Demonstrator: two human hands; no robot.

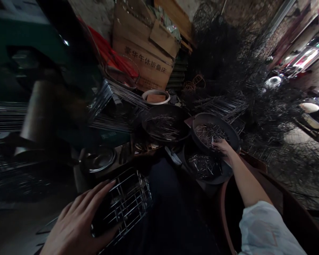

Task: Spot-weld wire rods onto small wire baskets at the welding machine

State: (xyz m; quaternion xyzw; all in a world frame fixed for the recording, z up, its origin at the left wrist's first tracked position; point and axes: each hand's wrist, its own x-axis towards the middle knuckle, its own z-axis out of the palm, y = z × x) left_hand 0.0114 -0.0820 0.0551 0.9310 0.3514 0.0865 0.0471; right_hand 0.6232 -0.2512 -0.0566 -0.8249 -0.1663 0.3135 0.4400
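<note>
A small wire basket or rack [130, 202] of shiny metal rods rests at the lower centre, against dark clothing. Around its left side curls my left hand [82, 216], thumb near the lower edge and fingers along the upper edge. My right hand [222, 146] reaches into a round dark pan [235, 136] that holds many short metal pieces [207, 132]. Its fingertips are pinched together among these pieces; what they hold is too small to make out. Below that pan, a second container [218, 179] holds more short shiny wire pieces [202, 165].
Another dark pan [183, 122] with thin rods stands behind, near a white bowl [146, 94] with a brick-like block [156, 98]. Stacked wire frames [114, 102] and a metal cylinder [38, 109] are left. A cardboard box [143, 53] stands behind; tangled wire fills the right. A brown bin [223, 209] is lower right.
</note>
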